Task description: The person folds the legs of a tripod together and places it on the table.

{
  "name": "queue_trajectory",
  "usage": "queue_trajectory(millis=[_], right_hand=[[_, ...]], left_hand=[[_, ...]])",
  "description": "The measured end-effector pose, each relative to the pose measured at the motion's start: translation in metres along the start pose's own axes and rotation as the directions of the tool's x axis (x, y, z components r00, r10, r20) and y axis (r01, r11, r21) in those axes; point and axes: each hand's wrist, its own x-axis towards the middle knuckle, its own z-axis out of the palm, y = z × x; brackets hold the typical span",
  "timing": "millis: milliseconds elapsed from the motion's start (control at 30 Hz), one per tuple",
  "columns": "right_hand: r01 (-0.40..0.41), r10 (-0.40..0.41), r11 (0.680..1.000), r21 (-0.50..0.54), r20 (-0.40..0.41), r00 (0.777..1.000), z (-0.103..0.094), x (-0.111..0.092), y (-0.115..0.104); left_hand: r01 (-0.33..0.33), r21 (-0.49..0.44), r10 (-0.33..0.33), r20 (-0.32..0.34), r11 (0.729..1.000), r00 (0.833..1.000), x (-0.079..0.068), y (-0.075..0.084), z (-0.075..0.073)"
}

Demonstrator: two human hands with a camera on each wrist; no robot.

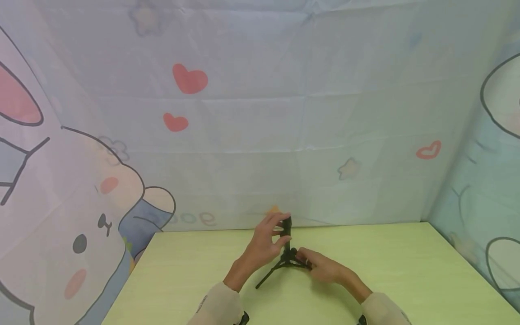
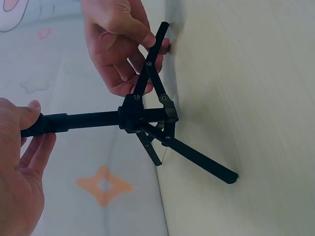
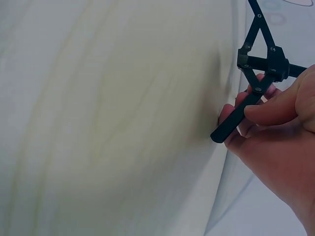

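A small black tripod (image 2: 93, 120) stands upright over the table with its legs spread. My left hand (image 1: 266, 241) grips the top of its post between thumb and fingers. Lower down, my right hand (image 1: 322, 266) pinches one leg (image 3: 231, 123) between thumb and fingers, near that leg's outer end. Another leg (image 2: 202, 160) points out toward the near left in the head view, and a third shows behind the post in the left wrist view. Hinged braces (image 2: 156, 81) join the legs to the hub at the foot of the post.
The pale yellow-green table (image 1: 183, 271) reaches back to a cloth backdrop (image 1: 252, 113) printed with hearts, stars and a large rabbit (image 1: 101, 216). More of the printed cloth hangs along the right side (image 1: 479, 198). Light sleeves (image 1: 221, 304) cover both forearms.
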Motion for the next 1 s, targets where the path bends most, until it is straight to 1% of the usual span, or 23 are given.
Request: queue_trajectory(millis=[233, 500, 733, 1000], right_hand=[[0.018, -0.018, 1.000, 0.007, -0.008, 1.000, 0.0009, -0.0021, 0.0031], [0.028, -0.028, 1.000, 0.013, -0.009, 1.000, 0.0004, -0.0038, 0.0028], [0.058, -0.057, 0.998, 0.012, -0.034, 0.998, 0.0020, -0.0055, 0.0075], [0.049, -0.048, 0.998, 0.032, -0.052, 0.998, 0.0029, -0.0069, 0.0090]], left_hand=[[-0.021, 0.005, 0.021, -0.003, 1.000, 1.000, -0.0007, -0.0010, -0.0001], [-0.022, 0.005, 0.022, -0.003, 1.000, 1.000, -0.0011, -0.0005, -0.0005], [-0.034, 0.009, 0.034, -0.005, 0.999, 0.999, -0.0004, -0.0007, -0.0003], [-0.039, 0.006, 0.039, -0.008, 0.999, 0.999, -0.0003, -0.0007, -0.0001]])
